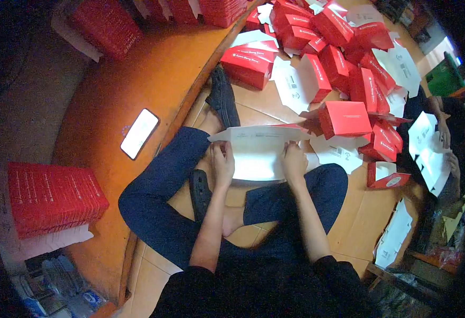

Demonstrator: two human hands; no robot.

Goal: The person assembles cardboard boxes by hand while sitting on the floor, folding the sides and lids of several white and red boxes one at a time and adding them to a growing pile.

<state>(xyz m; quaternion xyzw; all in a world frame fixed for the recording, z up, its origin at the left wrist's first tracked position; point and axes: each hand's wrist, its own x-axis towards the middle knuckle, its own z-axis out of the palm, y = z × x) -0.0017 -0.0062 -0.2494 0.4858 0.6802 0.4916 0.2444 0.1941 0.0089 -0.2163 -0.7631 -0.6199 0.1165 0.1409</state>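
Above my crossed legs I hold a partly unfolded paperboard box (pixel 258 156), its pale inner side facing me and a trace of red at its far edge. My left hand (pixel 223 163) is closed on its left end, fingers curled inward. At the opposite end my right hand (pixel 294 163) grips the board the same way. The fingertips are partly hidden from view. Just past my right hand stands a folded red box (pixel 345 120), with a white flap (pixel 336 153) spread below it.
A heap of red boxes (pixel 334 66) covers the floor ahead. On the orange platform at left lie a lit phone (pixel 140 133) and a stack of flat red cartons (pixel 57 199). At right, another person's hands (pixel 444 132) hold a white sheet (pixel 427 151). A black sandal (pixel 223 98) lies ahead.
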